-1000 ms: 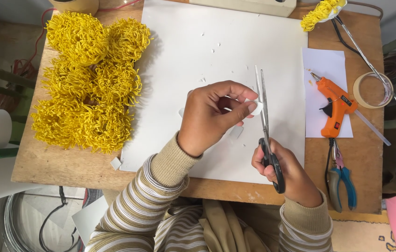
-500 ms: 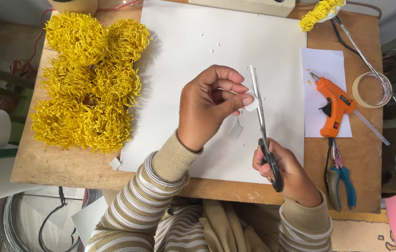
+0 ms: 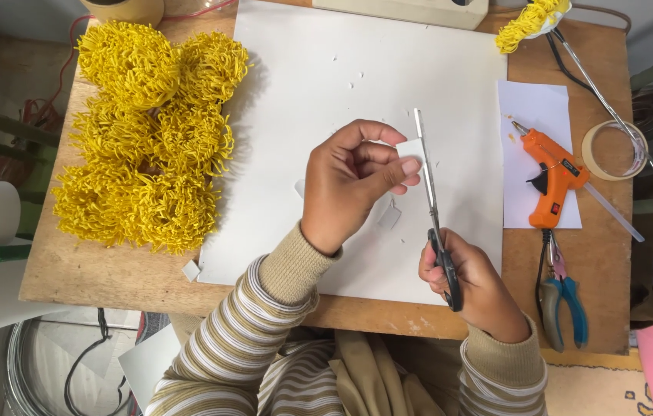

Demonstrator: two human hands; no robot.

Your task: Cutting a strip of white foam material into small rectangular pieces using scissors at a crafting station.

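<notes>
Paper scrap (image 3: pixel 409 148), small, white: pinched in left hand (image 3: pixel 349 185) fingertips above white sheet (image 3: pixel 326 92), edge offered to scissors (image 3: pixel 434 208). Right hand (image 3: pixel 473 281) fingers curled through black handles, blades nearly closed beside scrap. Offcuts on sheet; yellow pom-poms (image 3: pixel 145 135) left; glue gun (image 3: pixel 550 173), pliers (image 3: pixel 561 296) parked right, within reach.

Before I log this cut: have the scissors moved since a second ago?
Yes. The scissors slid slightly left, away from the glue gun, closing on the paper scrap.
</notes>
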